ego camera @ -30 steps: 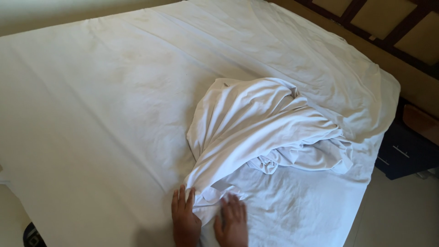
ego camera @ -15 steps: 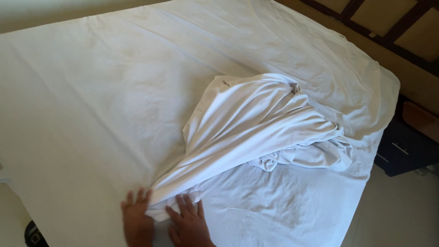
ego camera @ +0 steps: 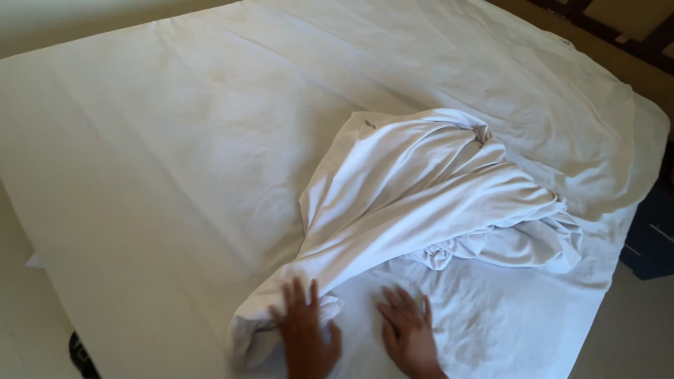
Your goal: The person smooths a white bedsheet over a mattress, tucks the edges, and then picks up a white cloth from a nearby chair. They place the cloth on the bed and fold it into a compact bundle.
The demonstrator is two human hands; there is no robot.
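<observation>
Item: one bed (ego camera: 140,175), covered edge to edge by a white fitted sheet (ego camera: 491,77), lightly creased toward the far right corner. Lying on it, from the middle toward the near edge, is a bunched white loose sheet (ego camera: 428,189), heaped and twisted at its right end and tapering into a long rolled fold whose tip (ego camera: 256,330) is sitting close to the near edge. The left hand (ego camera: 305,333) is pressing flat, fingers spread, on that tip, not closing around it; the right hand (ego camera: 407,330) is resting palm-down, fingers spread, just beside the fold on the fitted sheet, gripping nothing. Progress, as judged: the fitted sheet is already lying stretched over the mattress, while the loose sheet is only beginning to be drawn out; nearly all of it is remaining in a crumpled heap, unspread and unsmoothed. Beside the far right corner a dark wooden frame (ego camera: 632,35) is showing; a dark cabinet (ego camera: 649,235) is standing off the right edge.
</observation>
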